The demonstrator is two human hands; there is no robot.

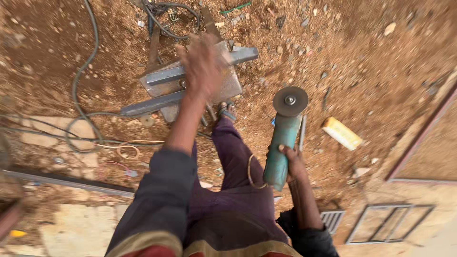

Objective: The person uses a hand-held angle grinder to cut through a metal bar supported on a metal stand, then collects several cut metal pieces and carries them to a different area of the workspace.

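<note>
- At the far left of the ground, I see a grey cable [84, 71] running down across the reddish dirt [362, 62], looping near pale flat stones [78, 131], with a thinner yellowish wire [128, 150] coiled just beside it.
- Nearer on the left, a long metal bar [71, 182] lies across the ground, running left to right.
- Left of centre and farther off, a welded steel piece [166, 81], a flat plate with angle bars across it, lies on the dirt; more dark cable [164, 19] is tangled just beyond it.
- My left hand [203, 64] is stretched out over that steel piece, blurred by movement; I cannot tell whether its fingers are spread or closed, or whether it touches the metal. The dark sleeve [164, 190] covers the arm up to the forearm.
- In the centre, a purple-trousered leg [233, 157] reaches forward, with a sandalled foot [227, 112] planted just beside the near edge of the steel piece.
- Right of centre, my right hand [291, 159] is wrapped tight around the body of a teal angle grinder [281, 143], which points away from me, well apart from the steel piece. Its dark round disc [290, 101] faces up at the far end, and a loop of its cord [251, 173] hangs near the leg.
- Farther right, a yellow rectangular packet [342, 133] lies on the dirt.
- At the near right, a metal frame [388, 223] lies flat, and a small slatted grille [332, 220] shows just beside my right forearm.
</note>
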